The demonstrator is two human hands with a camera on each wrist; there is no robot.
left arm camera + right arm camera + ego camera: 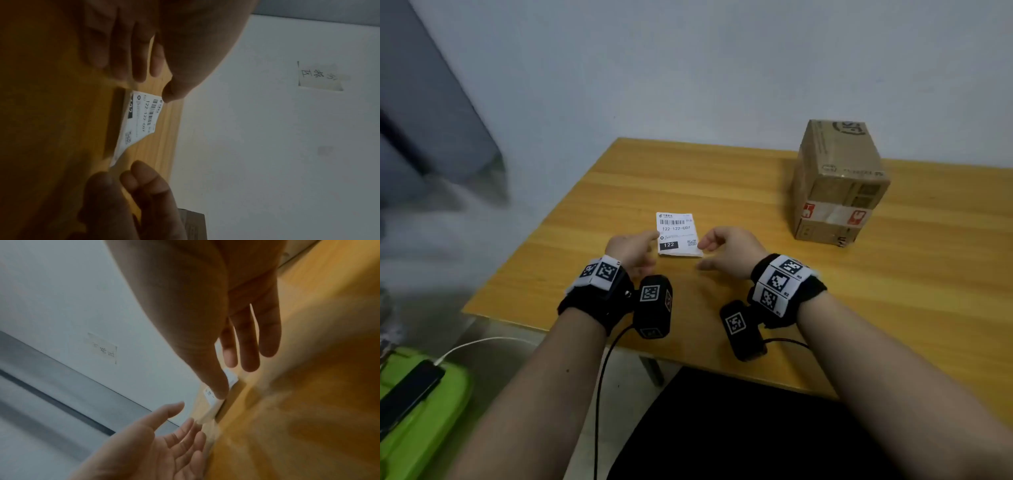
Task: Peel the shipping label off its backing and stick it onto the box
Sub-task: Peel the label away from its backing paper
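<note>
While the label (677,233) stands tilted on the table (722,178), its long axis runs away from the person; the left hand (632,249) pinches its left edge, the right hand (729,250) waits just beside its right edge, fingers loose and empty. The box (837,185) stands well apart, to the label's far right.

Left wrist view: the thumb (174,91) presses the label's barcode corner.

Right wrist view: right fingers (249,340) hang straight, near the label's lower corner, the nearer peel point.

I count one shipping label (677,233) at the middle of the head view, and one cardboard box (837,183) at the upper right — both on one wooden table (722,178). Two hands, mine: my left hand (631,251) and my right hand (729,251), each wrist with one black band of square markers. At the lower left, one phone (409,390) on one green case (431,428). One paper note (319,76) on the wall.
</note>
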